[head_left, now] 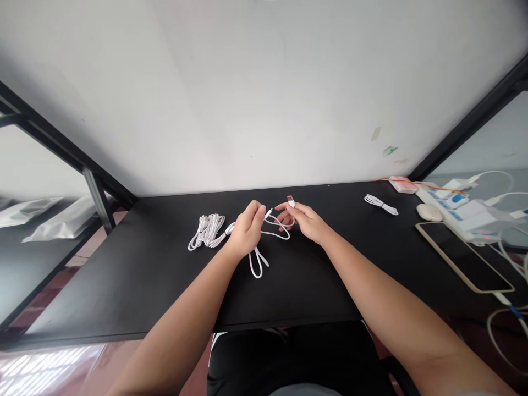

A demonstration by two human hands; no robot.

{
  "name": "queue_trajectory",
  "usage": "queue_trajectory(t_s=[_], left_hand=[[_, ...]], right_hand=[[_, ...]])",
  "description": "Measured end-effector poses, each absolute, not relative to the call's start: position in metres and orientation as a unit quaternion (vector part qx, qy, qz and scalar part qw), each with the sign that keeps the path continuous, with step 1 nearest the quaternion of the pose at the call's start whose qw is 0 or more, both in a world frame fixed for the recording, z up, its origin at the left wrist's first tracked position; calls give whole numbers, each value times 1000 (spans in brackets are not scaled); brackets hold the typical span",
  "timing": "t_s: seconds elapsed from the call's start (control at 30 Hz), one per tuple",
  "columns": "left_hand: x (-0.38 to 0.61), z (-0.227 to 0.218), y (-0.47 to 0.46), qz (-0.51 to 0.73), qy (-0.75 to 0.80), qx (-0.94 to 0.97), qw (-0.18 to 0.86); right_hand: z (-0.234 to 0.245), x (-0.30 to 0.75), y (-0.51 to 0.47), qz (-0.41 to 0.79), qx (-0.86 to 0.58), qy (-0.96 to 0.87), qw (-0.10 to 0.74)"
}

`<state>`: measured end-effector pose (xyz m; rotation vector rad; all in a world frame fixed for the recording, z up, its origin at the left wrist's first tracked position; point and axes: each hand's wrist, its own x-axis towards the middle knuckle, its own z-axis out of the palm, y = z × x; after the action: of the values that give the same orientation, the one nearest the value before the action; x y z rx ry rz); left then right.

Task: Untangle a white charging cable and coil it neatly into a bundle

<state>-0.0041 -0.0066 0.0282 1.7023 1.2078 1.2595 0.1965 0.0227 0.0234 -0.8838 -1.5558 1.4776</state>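
A white USB cable [275, 234] runs between my two hands above the black desk. My left hand [248, 225] is closed round it, and a small white plug pokes out past the thumb. Between thumb and finger, my right hand [303, 220] pinches the cable's USB plug [291, 202], its metal end pointing up. White loops hang below my left hand. Just left of that hand, several bundled white cables [206, 231] lie on the desk, partly hidden behind it.
One tied white cable [381, 204] lies at the back right. Farther right are a phone [464, 257], a white earbud case [429, 212] and a power strip [447, 206] with chargers. A pink and white box [403, 185] sits by the wall [256, 99]. Black frame bars stand on both sides.
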Motion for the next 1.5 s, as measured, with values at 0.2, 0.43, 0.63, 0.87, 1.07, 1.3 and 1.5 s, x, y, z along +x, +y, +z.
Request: queue_trajectory(t_s=[0.2,0.43,0.63,0.87,1.07,1.3,1.5], left_hand=[[-7,31,-8,482,419,703,314],[-5,32,-9,494,430,696,293],[-5,38,-11,491,470,676,284],[-5,36,-10,499,467,653,326],[-2,36,-11,525,448,630,356],[-1,34,-13,544,444,620,350],[0,35,-12,549,453,615,340]], right_hand=[[26,197,23,632,-329,-583,391],[25,196,23,691,-296,-523,401],[26,197,25,695,-308,-517,394],[29,196,24,660,-326,-526,426],[39,201,20,664,-262,-510,480],[38,200,20,512,-367,-623,463],[30,198,16,421,-383,-698,435]])
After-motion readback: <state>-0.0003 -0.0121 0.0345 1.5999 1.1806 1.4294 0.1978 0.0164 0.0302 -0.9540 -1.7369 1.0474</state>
